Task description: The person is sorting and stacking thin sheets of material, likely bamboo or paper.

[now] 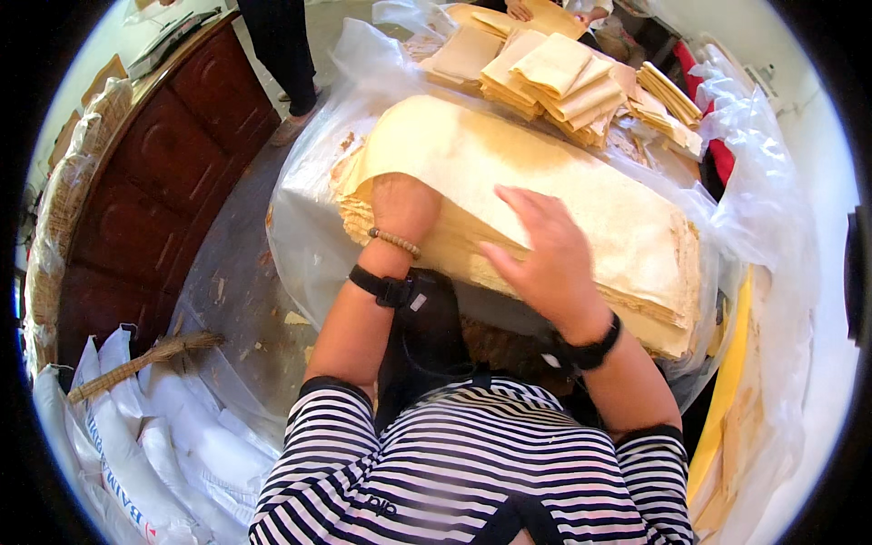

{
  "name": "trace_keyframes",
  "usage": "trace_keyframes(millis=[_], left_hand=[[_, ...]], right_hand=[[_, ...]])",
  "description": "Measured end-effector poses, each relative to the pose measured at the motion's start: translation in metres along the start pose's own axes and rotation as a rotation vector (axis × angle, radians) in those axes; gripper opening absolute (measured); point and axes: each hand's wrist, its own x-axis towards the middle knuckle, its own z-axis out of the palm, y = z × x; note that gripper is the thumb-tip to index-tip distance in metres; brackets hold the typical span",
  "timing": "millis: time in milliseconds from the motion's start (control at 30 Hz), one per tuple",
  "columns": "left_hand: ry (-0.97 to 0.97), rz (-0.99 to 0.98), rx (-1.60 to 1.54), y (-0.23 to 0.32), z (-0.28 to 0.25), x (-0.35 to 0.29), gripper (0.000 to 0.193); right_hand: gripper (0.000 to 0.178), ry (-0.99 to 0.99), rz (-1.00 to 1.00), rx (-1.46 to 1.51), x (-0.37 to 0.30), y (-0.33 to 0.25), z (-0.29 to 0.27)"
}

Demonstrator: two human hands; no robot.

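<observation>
Folded sheets (561, 80) behind stack (545, 168), sacks (173, 440) left

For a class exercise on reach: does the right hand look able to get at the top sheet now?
Probably yes: the right hand is open near the top sheet, nothing visible between them; the left hand, under its lifted edge, is farther left.

I look through the left one of two fisheye cameras on my head, facing steeply down and forward over my striped shirt (454, 445) at the bottom centre of the frame. It sits close enough that my left grip (406, 209) and my right grip (545, 257) show large about mid-frame, while a person's dark-trousered legs (275, 45) at the upper left look farther off, and the wooden cabinet (150, 182) at the left bows with the lens.
</observation>
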Motion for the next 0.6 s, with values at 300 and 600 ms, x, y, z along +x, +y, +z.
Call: trace_keyframes(millis=[300, 600], left_hand=[[0.813, 0.32, -0.191, -0.001, 0.016, 0.014, 0.027], [0.606, 0.261, -0.175, 0.017, 0.021, 0.04, 0.04]], right_hand=[[0.046, -0.237, 0.212, -0.338, 0.038, 0.012, 0.071], [0.02, -0.04, 0.205, -0.397, 0.061, 0.056, 0.05]])
